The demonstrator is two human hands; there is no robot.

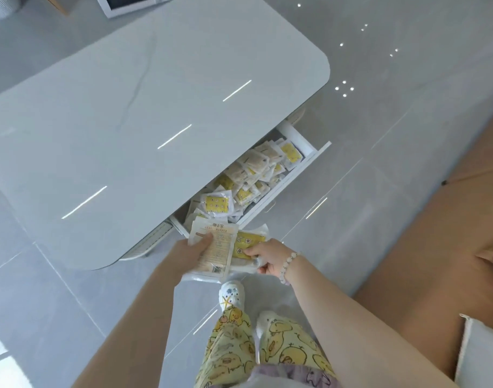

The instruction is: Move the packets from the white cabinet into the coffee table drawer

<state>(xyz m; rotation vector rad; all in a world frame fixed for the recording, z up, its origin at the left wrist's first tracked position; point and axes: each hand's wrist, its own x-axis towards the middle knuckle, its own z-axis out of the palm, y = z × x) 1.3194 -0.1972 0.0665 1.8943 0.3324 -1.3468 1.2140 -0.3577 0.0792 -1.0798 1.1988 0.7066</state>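
White packets (213, 247) lie clamped under the thumb of the left hand (194, 253). Just beside, the right hand (269, 260) pinches a yellow packet (249, 243). The open drawer (304, 166) beyond is already heaped, so probably most are moved and this handful remains.

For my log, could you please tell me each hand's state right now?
Left hand: holds the beige packet.
Right hand: pinches the yellow packet.
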